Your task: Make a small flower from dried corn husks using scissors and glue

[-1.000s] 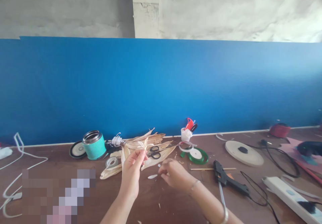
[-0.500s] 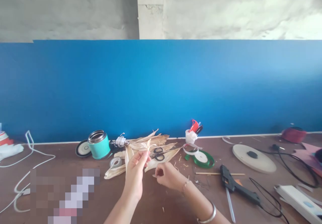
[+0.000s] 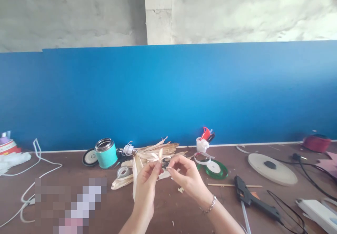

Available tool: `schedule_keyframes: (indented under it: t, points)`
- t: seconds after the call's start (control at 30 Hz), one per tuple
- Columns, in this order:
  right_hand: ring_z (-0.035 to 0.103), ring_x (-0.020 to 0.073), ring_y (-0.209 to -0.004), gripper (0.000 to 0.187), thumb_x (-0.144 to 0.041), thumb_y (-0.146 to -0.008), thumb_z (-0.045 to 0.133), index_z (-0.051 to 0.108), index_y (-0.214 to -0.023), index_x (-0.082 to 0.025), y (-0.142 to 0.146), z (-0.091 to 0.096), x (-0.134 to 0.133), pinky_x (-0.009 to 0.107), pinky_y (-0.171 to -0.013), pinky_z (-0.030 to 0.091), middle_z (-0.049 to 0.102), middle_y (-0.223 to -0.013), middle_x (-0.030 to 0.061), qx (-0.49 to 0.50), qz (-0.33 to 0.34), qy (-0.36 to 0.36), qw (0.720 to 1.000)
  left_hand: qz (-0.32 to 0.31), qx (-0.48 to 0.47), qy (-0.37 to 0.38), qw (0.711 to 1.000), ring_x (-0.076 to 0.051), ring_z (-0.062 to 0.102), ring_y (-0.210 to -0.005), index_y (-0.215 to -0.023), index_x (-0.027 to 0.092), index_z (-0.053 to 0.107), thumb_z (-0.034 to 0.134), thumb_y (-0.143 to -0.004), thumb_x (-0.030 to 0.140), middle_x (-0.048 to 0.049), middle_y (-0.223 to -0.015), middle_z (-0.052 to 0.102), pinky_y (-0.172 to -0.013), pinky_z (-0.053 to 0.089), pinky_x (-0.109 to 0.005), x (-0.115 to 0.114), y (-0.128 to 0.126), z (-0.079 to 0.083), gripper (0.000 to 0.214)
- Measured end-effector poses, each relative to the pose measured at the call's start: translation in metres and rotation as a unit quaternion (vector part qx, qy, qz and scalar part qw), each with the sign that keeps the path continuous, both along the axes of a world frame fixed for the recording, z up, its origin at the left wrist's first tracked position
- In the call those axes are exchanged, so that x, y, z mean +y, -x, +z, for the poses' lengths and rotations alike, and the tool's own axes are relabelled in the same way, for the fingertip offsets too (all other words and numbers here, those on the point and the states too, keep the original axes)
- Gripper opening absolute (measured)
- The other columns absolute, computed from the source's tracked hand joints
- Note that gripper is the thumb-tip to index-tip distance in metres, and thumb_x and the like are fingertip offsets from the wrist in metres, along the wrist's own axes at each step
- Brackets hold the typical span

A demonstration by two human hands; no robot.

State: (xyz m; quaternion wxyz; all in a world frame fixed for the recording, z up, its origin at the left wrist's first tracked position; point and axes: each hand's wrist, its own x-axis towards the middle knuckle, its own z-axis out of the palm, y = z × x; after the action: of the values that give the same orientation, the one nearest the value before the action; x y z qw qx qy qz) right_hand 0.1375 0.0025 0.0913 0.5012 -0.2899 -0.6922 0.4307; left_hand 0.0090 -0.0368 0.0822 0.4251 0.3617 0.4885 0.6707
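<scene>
My left hand [image 3: 147,183] is raised over the brown table [image 3: 110,209] and pinches a small bundle of pale dried husk strips [image 3: 157,155], one long strip [image 3: 136,172] hanging down by its thumb. My right hand [image 3: 185,176] has come up beside it, fingertips pinched on the same husk bundle. Behind both hands lies a pile of dried husks [image 3: 155,149] with black-handled scissors, mostly hidden by my fingers.
A teal steel-rimmed jar [image 3: 105,153] and its lid [image 3: 88,156] stand left of the husks, with a tape roll [image 3: 123,172]. Right: green ribbon spool [image 3: 216,168], cup of tools [image 3: 203,142], black glue gun [image 3: 251,200], round white disc [image 3: 271,164], power strip [image 3: 317,211]. White cord [image 3: 34,188] left.
My right hand lifted from the table, where it was by a small husk scrap, up to the bundle in my left hand. The view shifted slightly left and down.
</scene>
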Motion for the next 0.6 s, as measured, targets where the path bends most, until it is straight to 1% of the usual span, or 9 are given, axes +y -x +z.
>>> schedule_keyframes:
  t: [0.07,0.13,0.23,0.3,0.33,0.4,0.5,0.6]
  points:
    - [0.051,0.0117,-0.063,0.008,-0.011,-0.075,0.054,0.053,-0.073,-0.019,-0.001,0.001,-0.004,0.024,-0.059,0.042,0.056,-0.069,-0.0009,-0.023,-0.027,-0.085,0.996,0.028,0.051,-0.009,0.998,-0.011,0.048,-0.056,-0.071,0.018,0.063,0.066,-0.072,0.047,0.0024,-0.06,0.055,-0.052,0.038,-0.019,-0.002,0.0,0.0,0.029]
    - [0.053,0.0126,-0.066,0.013,-0.006,-0.074,0.052,0.052,-0.075,-0.019,-0.003,0.003,-0.007,0.025,-0.062,0.043,0.058,-0.073,0.0002,-0.044,-0.033,-0.185,0.981,0.056,0.118,-0.044,0.99,-0.012,0.051,-0.055,-0.073,0.019,0.064,0.064,-0.074,0.045,0.0021,-0.06,0.056,-0.051,0.039,-0.02,-0.003,0.001,-0.002,0.026]
    - [0.051,0.0137,-0.068,0.018,-0.003,-0.075,0.05,0.052,-0.081,-0.02,-0.007,0.006,-0.01,0.026,-0.061,0.042,0.057,-0.075,0.0016,-0.06,-0.043,-0.321,0.944,0.095,0.216,-0.142,0.961,-0.014,0.055,-0.062,-0.075,0.02,0.064,0.06,-0.078,0.036,0.0002,-0.066,0.059,-0.056,0.044,-0.022,-0.003,0.007,-0.004,0.017]
    - [0.048,0.0141,-0.066,0.02,-0.002,-0.077,0.05,0.055,-0.083,-0.02,-0.008,0.007,-0.01,0.027,-0.059,0.04,0.052,-0.073,0.0019,-0.072,-0.082,-0.379,0.919,0.11,0.261,-0.206,0.936,-0.015,0.057,-0.067,-0.076,0.02,0.063,0.058,-0.08,0.029,-0.0008,-0.071,0.061,-0.06,0.046,-0.023,-0.002,0.009,-0.005,0.011]
    - [0.046,0.0142,-0.066,0.02,-0.002,-0.077,0.05,0.056,-0.083,-0.02,-0.009,0.008,-0.01,0.027,-0.058,0.04,0.05,-0.073,0.0019,-0.079,-0.104,-0.397,0.908,0.112,0.277,-0.227,0.927,-0.015,0.057,-0.069,-0.077,0.02,0.062,0.057,-0.081,0.026,-0.0011,-0.073,0.062,-0.062,0.047,-0.023,-0.002,0.01,-0.005,0.009]
    - [0.045,0.0144,-0.065,0.02,-0.002,-0.078,0.051,0.057,-0.084,-0.02,-0.009,0.008,-0.01,0.028,-0.058,0.039,0.048,-0.072,0.0021,-0.097,-0.14,-0.417,0.893,0.111,0.296,-0.241,0.917,-0.015,0.058,-0.071,-0.078,0.021,0.062,0.056,-0.082,0.024,-0.0011,-0.075,0.063,-0.064,0.047,-0.023,-0.003,0.01,-0.004,0.008]
    - [0.045,0.0154,-0.067,0.017,-0.004,-0.08,0.051,0.057,-0.083,-0.02,-0.01,0.011,-0.01,0.03,-0.06,0.039,0.048,-0.074,0.0028,-0.123,-0.156,-0.424,0.884,0.108,0.304,-0.207,0.923,-0.015,0.058,-0.07,-0.076,0.021,0.062,0.056,-0.082,0.025,-0.0009,-0.074,0.063,-0.064,0.047,-0.023,-0.005,0.008,-0.003,0.01]
    - [0.046,0.0165,-0.07,0.013,-0.008,-0.082,0.05,0.057,-0.08,-0.019,-0.012,0.014,-0.01,0.031,-0.063,0.04,0.049,-0.076,0.0038,-0.155,-0.154,-0.403,0.889,0.102,0.298,-0.158,0.936,-0.016,0.058,-0.068,-0.074,0.02,0.062,0.057,-0.082,0.03,-0.0012,-0.073,0.063,-0.062,0.047,-0.024,-0.007,0.006,-0.001,0.013]
